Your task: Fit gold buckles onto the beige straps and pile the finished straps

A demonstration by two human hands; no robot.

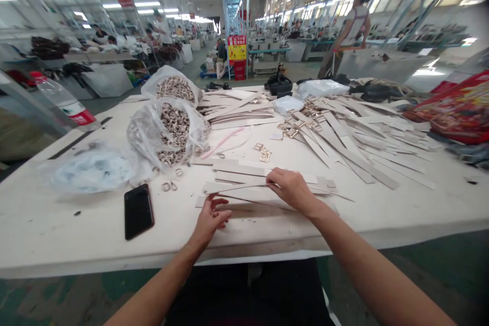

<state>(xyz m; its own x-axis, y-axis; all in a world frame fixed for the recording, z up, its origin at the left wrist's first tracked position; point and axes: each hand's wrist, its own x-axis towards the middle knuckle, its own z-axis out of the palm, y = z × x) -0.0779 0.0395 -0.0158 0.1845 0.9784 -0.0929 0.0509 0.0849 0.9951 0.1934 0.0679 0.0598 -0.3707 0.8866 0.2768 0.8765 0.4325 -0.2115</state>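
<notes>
My right hand point(289, 189) pinches a thin pale strip point(244, 187), which looks like a leather strap piece, and holds it slightly raised above the table. Its left end reaches toward my left hand point(209, 220), whose thumb and fingers are apart; the index fingertip is at or just under that end, and I cannot tell if it touches. Several similar strips point(233, 167) lie beneath and behind my hands. Gold metal buckles point(265, 155) rest just beyond them.
Two plastic bags of small beige loops point(171, 130) stand at the left, near a black phone point(138, 211), a clear plastic bundle point(91, 170) and a bottle point(71, 104). Buckled straps point(344, 137) spread across the right. A red printed bag point(458, 109) sits at the right edge. A person point(353, 30) stands beyond.
</notes>
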